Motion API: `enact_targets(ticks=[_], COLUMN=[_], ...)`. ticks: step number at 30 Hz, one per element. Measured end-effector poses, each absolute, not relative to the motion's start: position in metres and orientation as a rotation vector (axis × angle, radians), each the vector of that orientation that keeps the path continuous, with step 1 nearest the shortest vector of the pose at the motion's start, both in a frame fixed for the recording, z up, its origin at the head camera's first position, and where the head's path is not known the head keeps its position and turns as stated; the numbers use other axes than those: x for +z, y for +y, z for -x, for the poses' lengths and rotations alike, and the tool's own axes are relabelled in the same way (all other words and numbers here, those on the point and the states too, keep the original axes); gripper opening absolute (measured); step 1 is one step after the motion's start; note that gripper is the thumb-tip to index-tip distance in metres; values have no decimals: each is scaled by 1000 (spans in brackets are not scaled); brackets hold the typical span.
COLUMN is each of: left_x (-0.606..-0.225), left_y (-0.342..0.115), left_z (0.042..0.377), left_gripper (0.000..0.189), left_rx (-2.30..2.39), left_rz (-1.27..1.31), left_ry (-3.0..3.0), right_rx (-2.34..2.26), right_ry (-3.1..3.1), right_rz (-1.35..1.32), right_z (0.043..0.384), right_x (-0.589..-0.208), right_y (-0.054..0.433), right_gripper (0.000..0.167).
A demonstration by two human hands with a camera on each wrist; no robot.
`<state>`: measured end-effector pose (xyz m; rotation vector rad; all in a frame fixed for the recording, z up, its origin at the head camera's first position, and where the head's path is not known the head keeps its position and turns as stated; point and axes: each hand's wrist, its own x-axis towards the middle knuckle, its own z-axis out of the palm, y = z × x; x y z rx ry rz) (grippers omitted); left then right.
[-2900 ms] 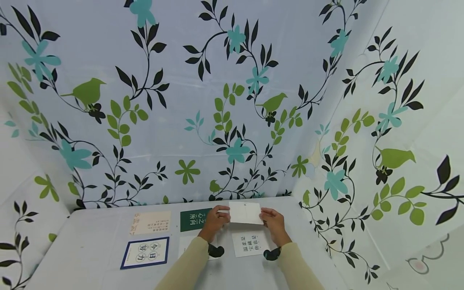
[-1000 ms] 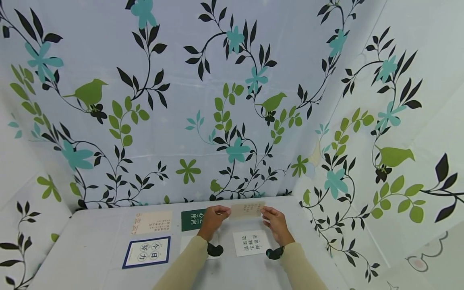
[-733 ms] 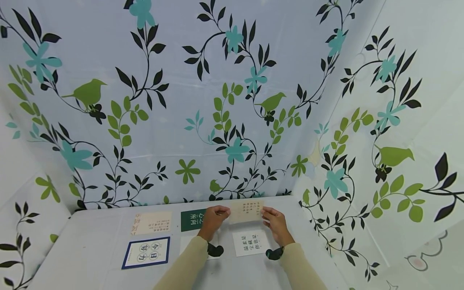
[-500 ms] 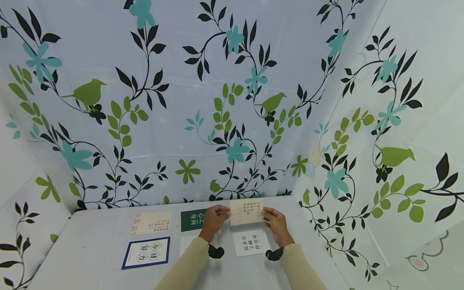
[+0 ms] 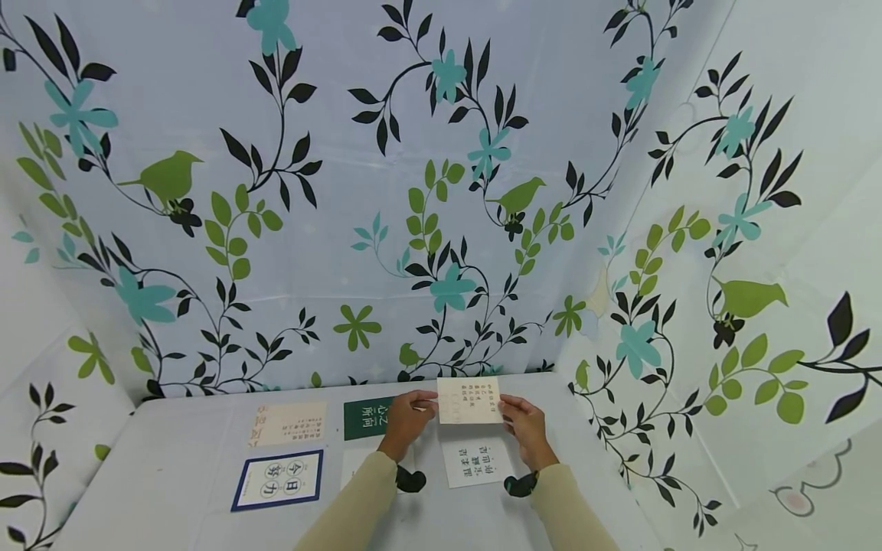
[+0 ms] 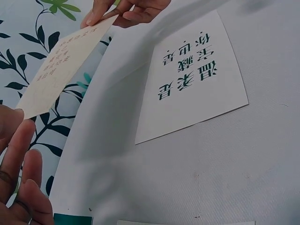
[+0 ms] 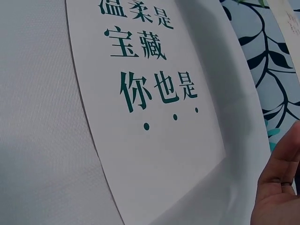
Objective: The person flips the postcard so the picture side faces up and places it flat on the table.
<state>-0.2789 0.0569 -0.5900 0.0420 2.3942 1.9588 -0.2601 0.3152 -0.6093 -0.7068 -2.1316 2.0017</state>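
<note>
A cream postcard (image 5: 468,400) with lines of printed characters is held up off the table between both hands. My left hand (image 5: 408,422) pinches its left edge; in the left wrist view the thumb and a finger grip the corner of the card (image 6: 61,65). Its right edge is pinched by my right hand (image 5: 525,428). Below it, flat on the table, lies a white card (image 5: 477,463) with dark green characters; it fills much of the right wrist view. Partly behind my left hand is a dark green card (image 5: 365,418). The left forearm covers much of another white card (image 5: 353,463).
On the left of the white table (image 5: 158,467) lie a beige card (image 5: 288,424) and a blue-bordered card (image 5: 278,480). A patterned curtain (image 5: 331,191) rises behind the table's back edge and along the right side.
The raised postcard showed a blank white side at first; it has been turned over, and its printed cream face now tilts toward the head camera. Both hands stay nearly in place.
</note>
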Motion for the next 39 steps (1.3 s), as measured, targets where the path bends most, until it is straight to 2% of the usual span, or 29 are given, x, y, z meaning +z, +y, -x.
enact_targets(ticks=[12, 16, 30, 39], left_x=[-595, -599, -603, -608], left_y=[54, 54, 58, 61], left_z=[275, 276, 270, 271], left_gripper=[52, 55, 28, 24], left_rx=[1900, 1888, 1824, 1795], left_rz=[-64, -57, 40, 33], left_ry=[2337, 2349, 2481, 2517], right_rx=[2054, 2058, 1975, 1868], right_ry=[-2242, -2272, -2281, -2256], right_rz=[596, 574, 664, 748], right_z=[259, 260, 256, 256], right_x=[-613, -615, -615, -616], right_y=[317, 317, 312, 308], right_gripper=[49, 52, 42, 31])
